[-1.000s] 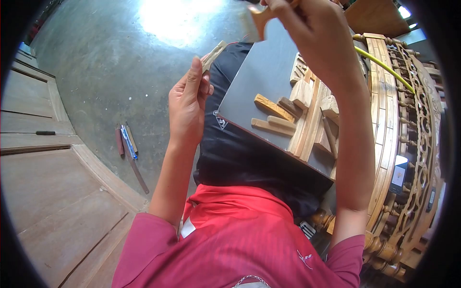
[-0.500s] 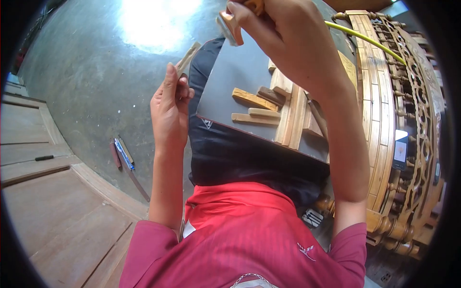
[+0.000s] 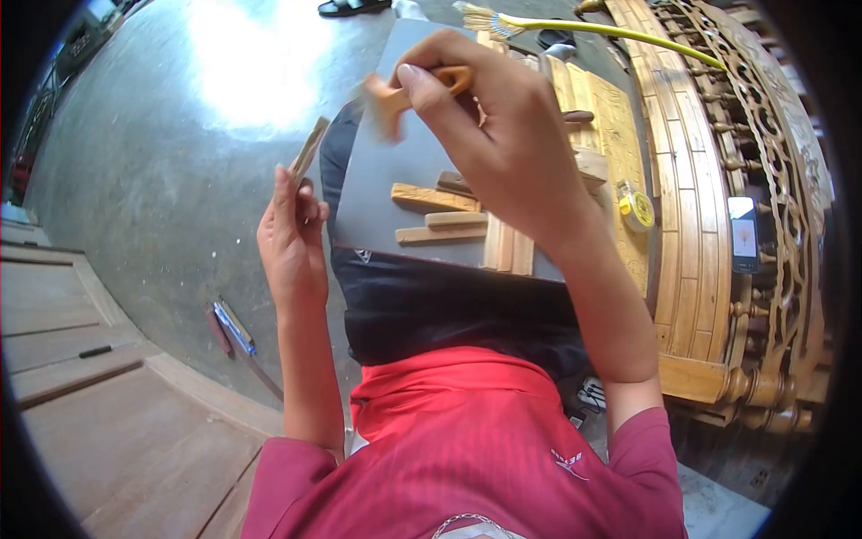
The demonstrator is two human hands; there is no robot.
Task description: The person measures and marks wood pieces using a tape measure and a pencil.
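Note:
My left hand [image 3: 294, 238] is closed around the lower end of a narrow wooden strip [image 3: 311, 148], which tilts up beyond the fingertips over the floor. My right hand [image 3: 507, 126] grips an orange-handled brush [image 3: 391, 106] above a grey board [image 3: 366, 208] across my lap. The brush's wide head is smeared by motion and points left, apart from the strip. Several short wooden pieces lie on the board below my right hand, among them an orange-brown one [image 3: 435, 197] and a paler one [image 3: 440, 235]. My right hand and forearm hide part of the wood there.
Yellow carved wood [image 3: 620, 144] and a round yellow-and-clear container [image 3: 636, 208] lie right of the board. A yellow-handled broom [image 3: 575, 26] crosses behind. A wooden bench [image 3: 687, 198] bears a phone [image 3: 743, 235]. Several tools [image 3: 232, 328] rest on the floor at left, near a wooden panel [image 3: 117, 431].
My right hand has come lower and leftward with the brush. The view has shifted, so the broom's bristles, the round container and a sandal at the back now show. My left hand keeps the strip.

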